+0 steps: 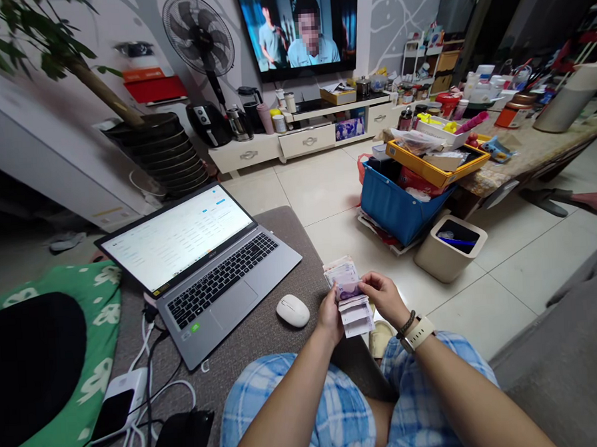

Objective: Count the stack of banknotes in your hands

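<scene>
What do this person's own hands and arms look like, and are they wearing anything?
The left hand and right hand are ungloved, and the forearms show no sleeves. The right one wears a dark, braided-looking bracelet and a cream-strapped watch; the left shows neither.

Banknotes right of mouse, perhaps higher

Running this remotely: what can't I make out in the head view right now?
In the head view:
- Banknotes: full count; they overlap, and the left hand and right hand cover parts.
- Left hand: far side, hidden behind the banknotes.
- Laptop screen: text too small to read.
- Black item beside the cables: cut off by the bottom edge.
</scene>
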`<state>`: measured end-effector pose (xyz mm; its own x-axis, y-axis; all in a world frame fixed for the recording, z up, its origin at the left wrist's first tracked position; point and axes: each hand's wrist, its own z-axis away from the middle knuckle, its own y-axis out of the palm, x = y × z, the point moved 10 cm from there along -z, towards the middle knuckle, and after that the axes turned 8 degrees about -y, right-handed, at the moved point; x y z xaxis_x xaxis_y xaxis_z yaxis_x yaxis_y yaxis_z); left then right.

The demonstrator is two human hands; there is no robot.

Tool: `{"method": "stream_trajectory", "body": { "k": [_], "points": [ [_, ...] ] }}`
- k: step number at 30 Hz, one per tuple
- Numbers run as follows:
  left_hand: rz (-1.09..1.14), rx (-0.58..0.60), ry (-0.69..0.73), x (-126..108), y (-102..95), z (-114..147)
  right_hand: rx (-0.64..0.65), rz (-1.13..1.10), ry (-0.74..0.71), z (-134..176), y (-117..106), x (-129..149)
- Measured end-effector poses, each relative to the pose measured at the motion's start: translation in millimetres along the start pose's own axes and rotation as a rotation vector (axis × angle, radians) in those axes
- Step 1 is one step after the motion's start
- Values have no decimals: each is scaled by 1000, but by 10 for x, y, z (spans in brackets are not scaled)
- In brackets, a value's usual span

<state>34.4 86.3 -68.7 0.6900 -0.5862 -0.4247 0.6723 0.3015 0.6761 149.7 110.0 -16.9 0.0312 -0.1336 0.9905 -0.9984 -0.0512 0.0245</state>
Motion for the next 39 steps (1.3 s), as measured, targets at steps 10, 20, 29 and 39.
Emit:
{"method": "stream_trajectory", "body": {
  "k": [10, 20, 29, 39],
  "points": [
    [1, -16, 5, -9, 2, 4, -11, -58, -13, 14, 12, 58],
    [-6, 14, 3, -5, 22, 2, 0, -40, -5, 8, 18, 42],
    [-8, -7, -16, 0, 28, 30, 4, -31, -1, 13, 19, 40],
    [-2, 2, 1, -6, 18, 12, 8, -49, -11, 8, 19, 40]
  ]
}}
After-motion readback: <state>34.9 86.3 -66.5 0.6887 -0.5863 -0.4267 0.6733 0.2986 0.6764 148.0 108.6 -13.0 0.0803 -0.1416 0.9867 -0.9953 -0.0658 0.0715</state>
